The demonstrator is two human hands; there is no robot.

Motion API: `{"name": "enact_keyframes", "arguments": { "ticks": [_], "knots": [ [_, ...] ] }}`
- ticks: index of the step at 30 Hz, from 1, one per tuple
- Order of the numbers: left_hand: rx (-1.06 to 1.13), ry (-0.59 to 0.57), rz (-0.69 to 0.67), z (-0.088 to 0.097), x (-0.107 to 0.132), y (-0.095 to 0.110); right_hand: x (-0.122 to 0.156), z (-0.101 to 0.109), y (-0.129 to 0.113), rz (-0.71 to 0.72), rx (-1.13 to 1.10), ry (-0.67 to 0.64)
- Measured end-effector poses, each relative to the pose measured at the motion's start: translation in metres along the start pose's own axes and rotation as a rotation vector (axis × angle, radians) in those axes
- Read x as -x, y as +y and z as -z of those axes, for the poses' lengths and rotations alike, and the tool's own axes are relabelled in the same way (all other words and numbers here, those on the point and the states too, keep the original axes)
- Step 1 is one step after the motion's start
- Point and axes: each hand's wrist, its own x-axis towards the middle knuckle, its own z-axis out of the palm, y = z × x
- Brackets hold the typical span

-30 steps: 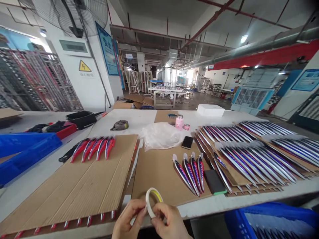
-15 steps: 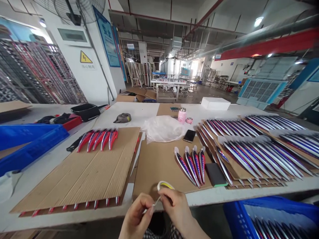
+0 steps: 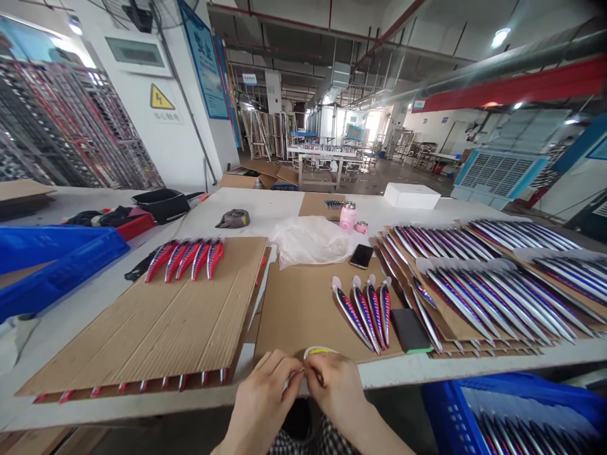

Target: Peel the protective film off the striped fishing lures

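Note:
At the table's front edge, my right hand (image 3: 334,382) is closed round a roll of tape (image 3: 318,349), a white ring with yellow inside, mostly hidden behind my fingers. My left hand (image 3: 270,385) is pinched shut, its fingertips meeting those of my right hand. A thin strip between them is barely visible. Just beyond, several red, blue and silver fishing lures (image 3: 372,314) with clear lips lie on a cardboard sheet (image 3: 294,303). To the left, more red-bellied fishing lures (image 3: 187,258) rest on a stack of cardboard (image 3: 165,322).
Many lures (image 3: 478,297) cover layered cardboard at right. A dark block with a green edge (image 3: 411,330), a phone (image 3: 361,256), a plastic bag (image 3: 313,240) and a pink can (image 3: 348,215) stand around the sheet. Blue crates (image 3: 455,417) sit lower right and at left (image 3: 71,265).
Both hands have drawn together, and the left has turned knuckles up. The tape strip seen between them earlier is now mostly hidden, and the roll sits lower behind my right fingers.

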Motion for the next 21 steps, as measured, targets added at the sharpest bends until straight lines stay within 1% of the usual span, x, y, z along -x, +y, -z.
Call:
{"name": "enact_keyframes", "arguments": {
  "ticks": [2, 5, 7, 10, 12, 14, 16, 17, 19, 21],
  "knots": [
    [0.097, 0.021, 0.065, -0.002, -0.003, -0.001, -0.002, -0.001, -0.001, -0.007, -0.005, -0.012],
    [0.31, 0.112, 0.186, -0.005, -0.006, -0.003, -0.006, -0.002, -0.006, -0.019, -0.052, -0.022],
    [0.398, 0.166, 0.24, -0.009, -0.008, -0.006, -0.011, -0.003, -0.009, -0.021, -0.103, -0.019],
    [0.534, 0.247, 0.327, -0.01, -0.009, -0.017, -0.018, -0.007, -0.009, 0.005, -0.17, -0.013],
    [0.631, 0.335, 0.402, -0.004, -0.01, -0.03, -0.024, -0.013, -0.004, 0.024, -0.188, 0.002],
    [0.686, 0.43, 0.466, 0.011, -0.013, -0.048, -0.032, -0.023, 0.005, 0.027, -0.185, 0.04],
    [0.68, 0.486, 0.504, 0.033, -0.022, -0.073, -0.042, -0.039, 0.016, 0.032, -0.138, 0.066],
    [0.655, 0.494, 0.512, 0.046, -0.029, -0.088, -0.048, -0.049, 0.021, 0.052, -0.107, 0.05],
    [0.558, 0.517, 0.523, 0.071, -0.046, -0.123, -0.06, -0.071, 0.027, 0.132, -0.058, -0.022],
    [0.412, 0.556, 0.517, 0.095, -0.067, -0.158, -0.071, -0.089, 0.024, 0.222, -0.055, -0.088]
  ]
}}
